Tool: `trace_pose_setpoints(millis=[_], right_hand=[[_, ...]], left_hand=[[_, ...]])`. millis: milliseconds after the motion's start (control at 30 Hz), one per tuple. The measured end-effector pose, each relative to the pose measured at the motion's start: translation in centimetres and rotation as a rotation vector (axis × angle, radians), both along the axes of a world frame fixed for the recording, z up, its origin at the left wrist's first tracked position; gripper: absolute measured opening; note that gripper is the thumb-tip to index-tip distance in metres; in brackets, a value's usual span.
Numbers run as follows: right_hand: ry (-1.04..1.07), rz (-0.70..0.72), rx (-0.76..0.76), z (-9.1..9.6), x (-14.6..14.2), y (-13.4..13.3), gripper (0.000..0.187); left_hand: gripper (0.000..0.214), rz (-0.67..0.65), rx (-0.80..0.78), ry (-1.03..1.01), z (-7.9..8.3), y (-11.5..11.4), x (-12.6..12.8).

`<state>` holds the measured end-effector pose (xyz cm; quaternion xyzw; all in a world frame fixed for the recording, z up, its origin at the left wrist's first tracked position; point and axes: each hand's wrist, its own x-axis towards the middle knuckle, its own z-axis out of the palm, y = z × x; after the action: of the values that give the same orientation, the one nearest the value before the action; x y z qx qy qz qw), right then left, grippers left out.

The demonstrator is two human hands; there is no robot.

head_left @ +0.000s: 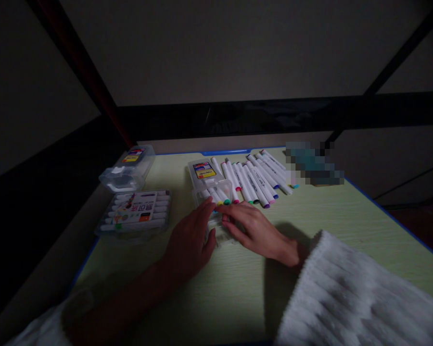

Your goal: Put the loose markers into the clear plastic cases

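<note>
A clear plastic marker case [211, 183] lies open on the table in front of me, its labelled half toward the back. Several white markers [221, 194] with coloured ends show inside it. My left hand [190, 235] is at the case's near left side, thumb and fingers around its edge. From the right, my right hand [255, 229] reaches over the near half, index finger stretched to the marker ends and the other fingers curled. Whatever lies beneath those curled fingers is hidden. Both index fingertips nearly meet by a blue marker end.
Loose white markers [254, 183] spread right behind my right hand. On the left are a closed case full of markers [139, 211] and, behind it, an open clear case [128, 179]. A blurred greenish object [313, 164] lies at the table's [346, 240] back right.
</note>
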<state>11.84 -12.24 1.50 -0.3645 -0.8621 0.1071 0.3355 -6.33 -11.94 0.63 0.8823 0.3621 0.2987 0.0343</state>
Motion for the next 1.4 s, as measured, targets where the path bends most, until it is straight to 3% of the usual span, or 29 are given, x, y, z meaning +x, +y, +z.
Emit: trace_pose_setpoints(millis=[333,600,1133,1400], right_hand=[[-0.004,-0.002,-0.018,-0.04,-0.04,0.08,0.033],[-0.024,-0.007,-0.006,0.03,-0.02,-0.01,0.027],[-0.03,-0.007,-0.013,-0.04,-0.04,-0.04,0.025],[0.005,-0.005,0.104,0.19,0.14,0.02,0.023]], left_hand=[[0.05,0.009,-0.014,-0.003,0.07,0.0,0.05],[0.043,0.025,-0.044,-0.02,0.11,-0.08,0.08],[0.05,-0.001,0.01,-0.011,-0.17,0.05,-0.04],[0.05,-0.007,0.014,-0.015,-0.09,0.06,0.02]])
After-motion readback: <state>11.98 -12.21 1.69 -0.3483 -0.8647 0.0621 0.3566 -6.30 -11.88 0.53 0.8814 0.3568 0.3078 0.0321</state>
